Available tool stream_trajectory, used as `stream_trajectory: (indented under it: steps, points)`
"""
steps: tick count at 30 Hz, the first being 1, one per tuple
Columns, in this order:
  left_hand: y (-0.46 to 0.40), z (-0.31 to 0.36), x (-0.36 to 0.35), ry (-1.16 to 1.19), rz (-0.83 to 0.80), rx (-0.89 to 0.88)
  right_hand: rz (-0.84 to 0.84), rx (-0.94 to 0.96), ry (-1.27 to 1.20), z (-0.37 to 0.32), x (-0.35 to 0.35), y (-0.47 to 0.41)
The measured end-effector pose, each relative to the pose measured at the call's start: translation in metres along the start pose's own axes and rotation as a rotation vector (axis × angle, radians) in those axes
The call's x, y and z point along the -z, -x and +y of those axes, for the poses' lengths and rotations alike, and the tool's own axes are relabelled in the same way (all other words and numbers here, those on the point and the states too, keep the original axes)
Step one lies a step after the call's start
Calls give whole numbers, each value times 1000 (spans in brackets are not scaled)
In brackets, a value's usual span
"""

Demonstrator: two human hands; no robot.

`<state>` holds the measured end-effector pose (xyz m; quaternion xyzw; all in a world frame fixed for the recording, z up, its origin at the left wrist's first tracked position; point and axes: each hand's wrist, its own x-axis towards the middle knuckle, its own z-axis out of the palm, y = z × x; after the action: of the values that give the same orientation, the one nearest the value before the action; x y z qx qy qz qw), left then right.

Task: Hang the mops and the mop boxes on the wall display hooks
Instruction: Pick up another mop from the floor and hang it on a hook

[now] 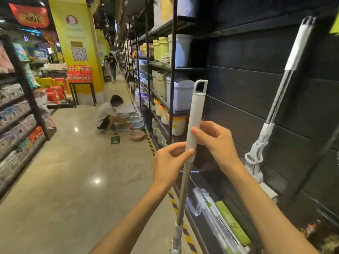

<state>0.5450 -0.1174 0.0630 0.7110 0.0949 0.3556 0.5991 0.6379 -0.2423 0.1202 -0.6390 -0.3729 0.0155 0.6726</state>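
I hold a mop upright by its white handle (197, 114), which ends in a hanging loop at the top; its steel pole runs down between my arms. My left hand (169, 162) pinches the lower end of the white grip. My right hand (213, 139) grips it a little higher, fingers curled round it from the right. A second mop (293, 57) hangs on the black slat wall (244, 85) to the right, its head low near the shelf. Mop boxes (231, 222), green and white, lie on the base shelf below.
Black shelving with plastic bins (180, 50) stands just left of the slat wall. A person (110, 114) crouches in the aisle among several basins. Two more people walk far down the aisle. Shelves of goods line the left side. Yellow-black tape edges the floor.
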Motion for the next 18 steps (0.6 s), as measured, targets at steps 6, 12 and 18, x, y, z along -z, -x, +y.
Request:
stream_trajectory:
  steps: [6, 12, 18]
  points:
    - [-102, -39, -27, 68, -149, -30, 157, 0, 85, 41, 16, -78]
    - [-205, -77, -48, 141, -362, -67, 358, 9, 193, 75, 23, -148]
    - [-299, -87, -81, 237, -562, -93, 526, 3, 300, 78, 35, -212]
